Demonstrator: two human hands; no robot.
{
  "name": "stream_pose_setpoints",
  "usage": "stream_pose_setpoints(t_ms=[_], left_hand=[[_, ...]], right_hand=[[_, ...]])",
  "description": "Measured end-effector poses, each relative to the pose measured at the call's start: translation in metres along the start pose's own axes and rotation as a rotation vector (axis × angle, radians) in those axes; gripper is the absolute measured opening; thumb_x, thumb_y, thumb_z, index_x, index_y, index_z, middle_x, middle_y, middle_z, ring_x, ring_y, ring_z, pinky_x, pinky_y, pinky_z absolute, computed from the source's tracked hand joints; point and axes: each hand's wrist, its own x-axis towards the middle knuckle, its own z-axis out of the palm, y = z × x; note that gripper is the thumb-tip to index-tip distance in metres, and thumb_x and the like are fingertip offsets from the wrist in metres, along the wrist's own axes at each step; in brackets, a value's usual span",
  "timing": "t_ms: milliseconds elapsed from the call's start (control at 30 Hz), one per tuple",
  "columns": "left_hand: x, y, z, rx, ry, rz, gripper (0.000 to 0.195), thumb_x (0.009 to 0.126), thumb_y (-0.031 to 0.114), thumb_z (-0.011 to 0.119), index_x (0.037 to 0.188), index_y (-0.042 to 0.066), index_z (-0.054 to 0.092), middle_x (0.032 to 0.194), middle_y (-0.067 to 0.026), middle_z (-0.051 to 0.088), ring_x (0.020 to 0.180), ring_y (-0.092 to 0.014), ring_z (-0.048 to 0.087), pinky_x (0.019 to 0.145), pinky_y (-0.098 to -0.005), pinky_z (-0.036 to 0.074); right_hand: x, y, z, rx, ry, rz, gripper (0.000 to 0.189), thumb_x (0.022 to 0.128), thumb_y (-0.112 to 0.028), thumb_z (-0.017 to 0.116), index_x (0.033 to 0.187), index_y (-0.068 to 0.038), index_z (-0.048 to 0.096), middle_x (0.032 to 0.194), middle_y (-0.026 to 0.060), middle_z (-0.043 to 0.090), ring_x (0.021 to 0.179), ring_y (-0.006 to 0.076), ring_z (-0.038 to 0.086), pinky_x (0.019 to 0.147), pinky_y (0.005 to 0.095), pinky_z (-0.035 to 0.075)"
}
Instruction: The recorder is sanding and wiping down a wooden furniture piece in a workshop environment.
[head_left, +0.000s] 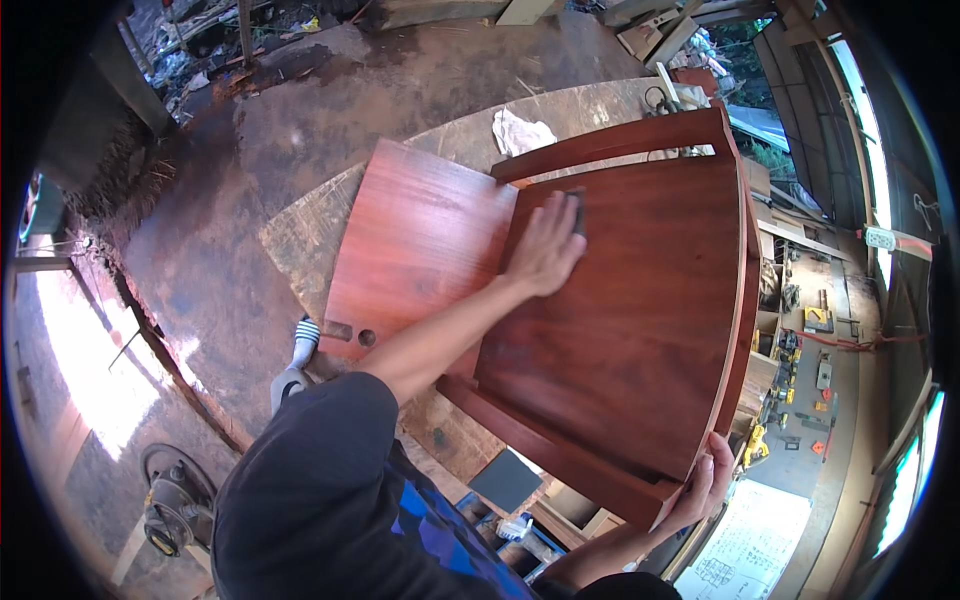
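A reddish-brown wooden furniture carcass (622, 315) lies before me, with a wide panel bordered by raised rails. My left hand (546, 251) presses palm down on this panel near its left edge. Under its fingers is a dark sanding pad (577, 214), mostly hidden by the hand; the hand is slightly blurred. My right hand (705, 480) grips the lower right corner of the carcass, fingers over the outer edge. Extending left from the carcass is a glossy side panel (420, 225) with a round hole (367, 338) and a rectangular recess (338, 330).
A worn plywood worktop (300, 232) supports the piece. A white rag (521, 133) lies behind it. Nearer me is a dark sandpaper sheet (506, 480). A power tool (169, 510) stands lower left. On the right, a bench (814, 390) bears tools and a marked white sheet (750, 536).
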Motion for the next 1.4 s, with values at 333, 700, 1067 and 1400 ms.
stream_pose_setpoints(t_ms=[333, 700, 1067, 1400], left_hand=[[-0.013, 0.026, -0.011, -0.054, -0.136, 0.042, 0.074, 0.108, 0.045, 0.03, 0.16, -0.007, 0.016, 0.164, -0.0361, 0.015, 0.155, -0.045, 0.016, 0.127, -0.0506, 0.014], [0.028, 0.147, -0.013, -0.239, 0.078, 0.126, 0.071, 0.105, 0.042, 0.046, 0.159, -0.001, 0.027, 0.166, -0.0304, 0.019, 0.154, -0.048, 0.016, 0.122, -0.0645, 0.014], [-0.038, 0.024, 0.0, -0.073, 0.037, -0.221, 0.074, 0.106, 0.045, 0.037, 0.16, -0.004, 0.021, 0.164, -0.0331, 0.021, 0.153, -0.049, 0.019, 0.123, -0.0611, 0.011], [-0.064, -0.049, -0.025, 0.092, -0.229, -0.193, 0.073, 0.104, 0.038, 0.035, 0.159, -0.008, 0.019, 0.166, -0.029, 0.021, 0.157, -0.037, 0.017, 0.127, -0.0524, 0.006]], right_hand=[[-0.001, -0.007, 0.008, 0.041, 0.076, -0.017, 0.039, 0.095, -0.02, 0.058, 0.122, 0.008, 0.065, 0.106, 0.0064, 0.066, 0.088, 0.01, 0.055, 0.082, 0.023, 0.041], [-0.002, -0.012, 0.013, 0.108, 0.044, 0.031, 0.037, 0.096, -0.017, 0.056, 0.123, 0.007, 0.065, 0.102, 0.0042, 0.063, 0.086, 0.0079, 0.053, 0.082, 0.0222, 0.041], [0.004, -0.014, 0.015, 0.076, -0.053, -0.057, 0.033, 0.098, -0.013, 0.057, 0.124, 0.008, 0.063, 0.114, 0.0084, 0.065, 0.101, 0.0129, 0.059, 0.093, 0.0263, 0.045], [0.004, -0.003, 0.003, 0.107, -0.059, -0.07, 0.036, 0.099, -0.015, 0.054, 0.125, 0.009, 0.063, 0.119, 0.0116, 0.065, 0.108, 0.0159, 0.06, 0.098, 0.0299, 0.045]])
